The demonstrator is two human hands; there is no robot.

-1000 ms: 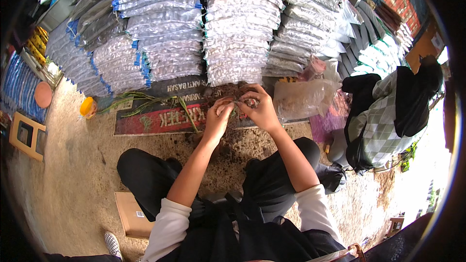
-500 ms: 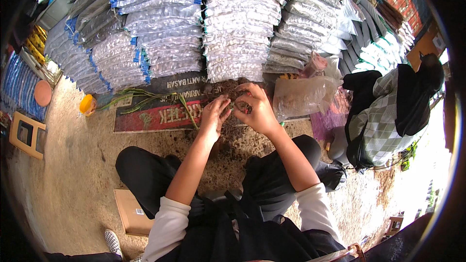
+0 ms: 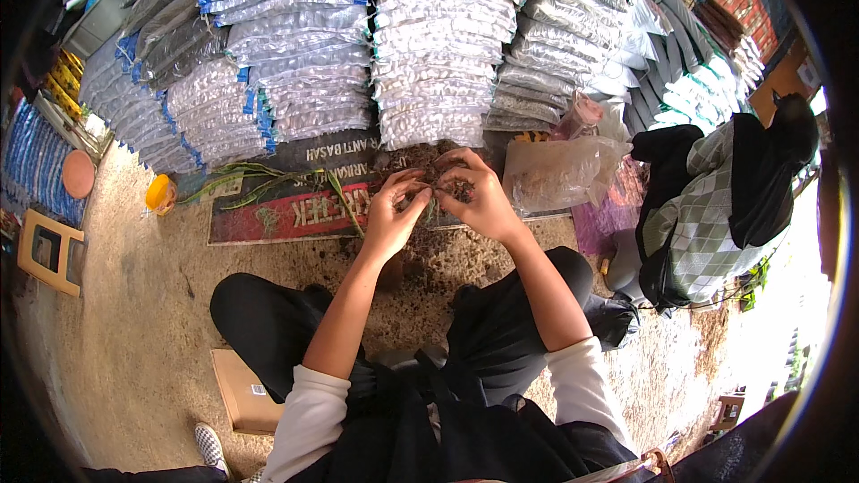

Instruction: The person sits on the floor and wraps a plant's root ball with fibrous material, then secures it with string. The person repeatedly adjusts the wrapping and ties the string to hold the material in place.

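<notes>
Over the soil pile point(image 3: 429, 255) on the floor, both hands meet fingertip to fingertip, left hand point(image 3: 391, 217) and right hand point(image 3: 479, 199) pinched narrow on a small green plant point(image 3: 433, 203) between them, its stem running toward six o'clock. Stacked bags point(image 3: 420, 54) rise at twelve o'clock; a clear bag point(image 3: 559, 174) lies at three.

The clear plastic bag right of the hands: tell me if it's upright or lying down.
Lying down: the clear plastic bag slumps on its side beside the right hand.

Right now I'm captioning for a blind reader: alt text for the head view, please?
A seated person's left hand and right hand meet over a clump of soil and roots, above a printed mat, before stacked clear bags.
</notes>
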